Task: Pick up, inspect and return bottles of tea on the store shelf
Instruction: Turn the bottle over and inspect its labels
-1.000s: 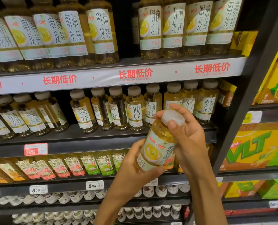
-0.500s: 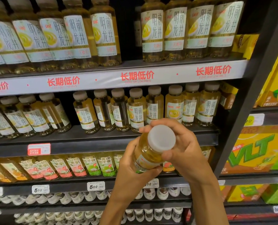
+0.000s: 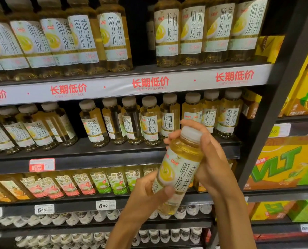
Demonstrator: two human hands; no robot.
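Observation:
I hold one tea bottle (image 3: 179, 168) in front of the shelves, tilted with its white cap up and to the right and its pale label with the yellow cup facing me. My left hand (image 3: 146, 196) grips its lower part, thumb across the label. My right hand (image 3: 210, 159) wraps the upper part and neck from the right side. Behind it, a row of the same small tea bottles (image 3: 150, 121) stands on the middle shelf (image 3: 99, 159).
Large bottles of the same tea (image 3: 167, 31) fill the top shelf above a white strip with red lettering (image 3: 150, 83). Flavoured tea bottles (image 3: 99, 182) and white-capped bottles (image 3: 77, 218) fill the lower shelves. Yellow and green drink cartons (image 3: 286, 164) stack beyond a dark upright at right.
The bottle has been tipped back from cap-towards-me to nearly upright, so its label faces me again. Both hands stay on it; the view shifted slightly.

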